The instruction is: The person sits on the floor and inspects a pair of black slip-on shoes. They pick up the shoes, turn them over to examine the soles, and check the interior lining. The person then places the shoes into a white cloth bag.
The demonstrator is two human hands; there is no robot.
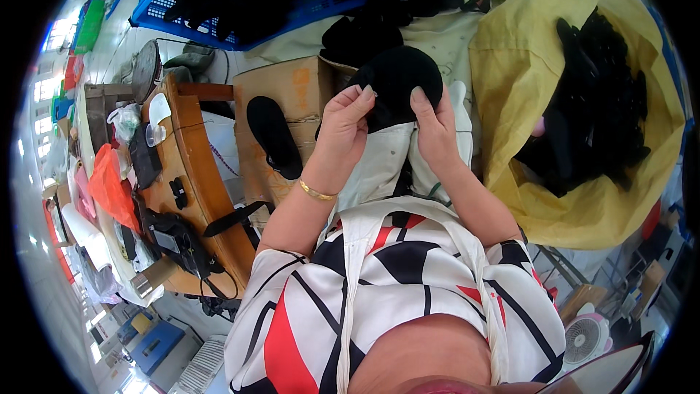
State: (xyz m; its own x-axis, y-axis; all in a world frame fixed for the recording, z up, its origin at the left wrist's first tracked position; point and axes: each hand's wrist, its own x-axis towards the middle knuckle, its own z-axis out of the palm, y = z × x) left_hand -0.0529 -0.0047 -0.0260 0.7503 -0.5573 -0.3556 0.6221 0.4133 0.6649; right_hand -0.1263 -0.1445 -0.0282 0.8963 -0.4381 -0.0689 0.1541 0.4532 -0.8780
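Both my hands grip a soft black shoe (408,73) over my lap, its rounded end pointing away from me. My left hand (345,120) pinches its left edge between thumb and fingers. My right hand (435,125) clasps the right edge, with the thumb on top and the other fingers partly hidden. The shoe is so dark that its seams and opening cannot be made out. Left of my hands, another black shoe (274,136) lies on a cardboard box (310,91). More black pieces (357,38) are heaped just beyond the held shoe.
At the far side stands a blue plastic basket (164,11) full of black items. A big yellow sack (503,95) on my right holds many black pieces. To the left is a wooden table (179,157) with a black bag (179,237). A fan (585,335) stands at lower right.
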